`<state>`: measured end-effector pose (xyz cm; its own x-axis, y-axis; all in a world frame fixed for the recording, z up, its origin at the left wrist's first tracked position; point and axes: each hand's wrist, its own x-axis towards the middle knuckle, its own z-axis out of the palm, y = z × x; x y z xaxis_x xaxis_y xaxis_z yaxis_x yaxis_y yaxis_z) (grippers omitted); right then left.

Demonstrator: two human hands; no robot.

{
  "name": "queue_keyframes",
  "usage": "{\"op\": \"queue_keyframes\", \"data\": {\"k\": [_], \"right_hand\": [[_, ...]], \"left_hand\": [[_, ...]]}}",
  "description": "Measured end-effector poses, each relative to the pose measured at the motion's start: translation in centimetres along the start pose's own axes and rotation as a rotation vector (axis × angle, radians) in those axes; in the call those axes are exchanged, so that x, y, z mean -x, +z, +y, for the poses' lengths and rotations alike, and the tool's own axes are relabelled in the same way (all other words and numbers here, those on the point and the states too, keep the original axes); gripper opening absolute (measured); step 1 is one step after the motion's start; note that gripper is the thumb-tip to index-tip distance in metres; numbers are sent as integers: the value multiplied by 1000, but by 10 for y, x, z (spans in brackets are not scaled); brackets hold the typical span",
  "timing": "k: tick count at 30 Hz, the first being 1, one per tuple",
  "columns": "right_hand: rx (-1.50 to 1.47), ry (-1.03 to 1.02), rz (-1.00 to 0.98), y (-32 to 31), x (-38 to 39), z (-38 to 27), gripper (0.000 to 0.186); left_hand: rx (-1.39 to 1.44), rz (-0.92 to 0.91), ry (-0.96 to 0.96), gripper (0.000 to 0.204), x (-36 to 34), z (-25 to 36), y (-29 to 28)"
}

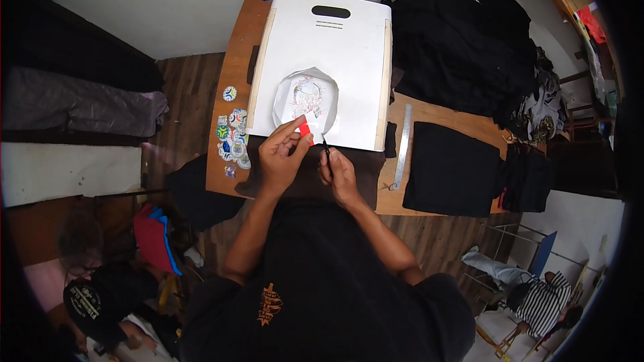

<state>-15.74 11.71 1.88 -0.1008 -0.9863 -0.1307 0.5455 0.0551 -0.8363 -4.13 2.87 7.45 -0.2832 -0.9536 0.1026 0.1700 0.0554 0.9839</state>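
The left hand (pixel 280 158) pinches a small red piece (pixel 306 133) between thumb and finger, while the right hand (pixel 341 177) has its fingers curled around a thin dark tool (pixel 327 149), both things being near the white bowl (pixel 282 97) on the white board (pixel 322 50).

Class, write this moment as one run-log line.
left hand: holds red piece | right hand: holds slim dark tool | nearby: white container on white board, ruler
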Motion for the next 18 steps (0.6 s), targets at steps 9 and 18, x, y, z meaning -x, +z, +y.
{"op": "queue_keyframes", "data": {"k": [9,18], "right_hand": [[-3,-18,11,4,-1,2,38],[28,-37,-7,7,-4,2,37]], "left_hand": [[1,-8,0,41,-1,1,-5],[16,-32,-2,42,0,3,-7]]}}
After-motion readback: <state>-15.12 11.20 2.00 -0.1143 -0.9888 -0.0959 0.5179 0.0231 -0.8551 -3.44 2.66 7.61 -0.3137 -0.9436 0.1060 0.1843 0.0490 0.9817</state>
